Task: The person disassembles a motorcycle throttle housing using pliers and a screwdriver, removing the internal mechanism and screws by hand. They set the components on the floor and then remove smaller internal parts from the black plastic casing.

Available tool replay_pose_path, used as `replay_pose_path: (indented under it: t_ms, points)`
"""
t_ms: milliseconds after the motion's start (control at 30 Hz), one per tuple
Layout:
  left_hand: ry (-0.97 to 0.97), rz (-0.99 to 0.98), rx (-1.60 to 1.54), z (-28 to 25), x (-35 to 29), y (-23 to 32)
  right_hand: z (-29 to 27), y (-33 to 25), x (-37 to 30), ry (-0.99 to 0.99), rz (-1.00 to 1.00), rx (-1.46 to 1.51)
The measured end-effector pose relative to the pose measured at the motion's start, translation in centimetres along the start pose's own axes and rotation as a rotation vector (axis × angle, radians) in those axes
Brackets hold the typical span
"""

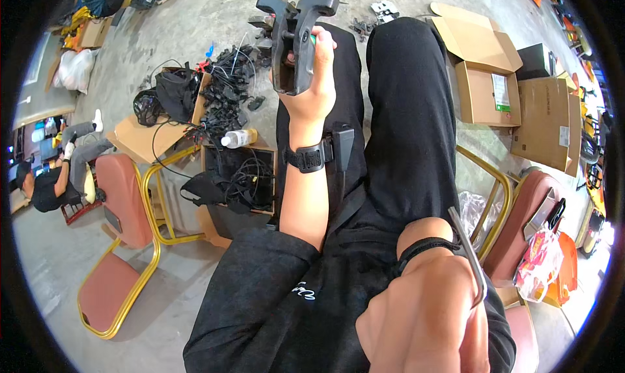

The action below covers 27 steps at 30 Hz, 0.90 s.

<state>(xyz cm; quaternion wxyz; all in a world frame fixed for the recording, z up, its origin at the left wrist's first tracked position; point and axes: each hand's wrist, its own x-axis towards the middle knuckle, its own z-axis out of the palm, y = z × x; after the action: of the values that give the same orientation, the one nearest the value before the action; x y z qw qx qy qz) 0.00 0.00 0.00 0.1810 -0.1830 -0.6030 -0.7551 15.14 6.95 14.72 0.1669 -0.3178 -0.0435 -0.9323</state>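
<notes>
My left hand [317, 99] is raised over my left leg, its fingers wrapped round a black two-pronged plastic part [305, 54]. The prongs point away from me and flare outward at the top; a bit of green shows beside my fingers. A black strap with a small black box [341, 150] circles my left wrist. Close to the camera, my right hand [423, 314] is closed in a fist on a silver L-shaped hex key [466, 243]. Its long arm slants up and left past my wrist, and the bend lies by my knuckles. A black band [426, 248] is on that wrist.
Heaped black cables and small parts [228, 86] lie on the floor at the left, near a clear bottle [239, 138] and a box of cables [244, 184]. Padded chairs [124, 203] [521, 229] flank me. Cardboard boxes [485, 89] stand right. Another person [55, 184] sits far left.
</notes>
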Motion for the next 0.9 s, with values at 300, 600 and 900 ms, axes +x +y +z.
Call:
replay_pose_path:
  t_ms: [300,600,900]
  points:
    - [0.002,-0.026,-0.024,0.3,-0.1,0.5,0.0,0.3,0.1,-0.007,0.083,0.003]
    - [-0.027,-0.017,0.091,0.0,0.4,1.1,0.4,-0.3,0.3,0.000,0.117,0.039]
    - [-0.008,-0.011,0.019,-0.2,0.3,1.0,-3.7,-4.1,0.6,0.600,-0.078,-0.261]
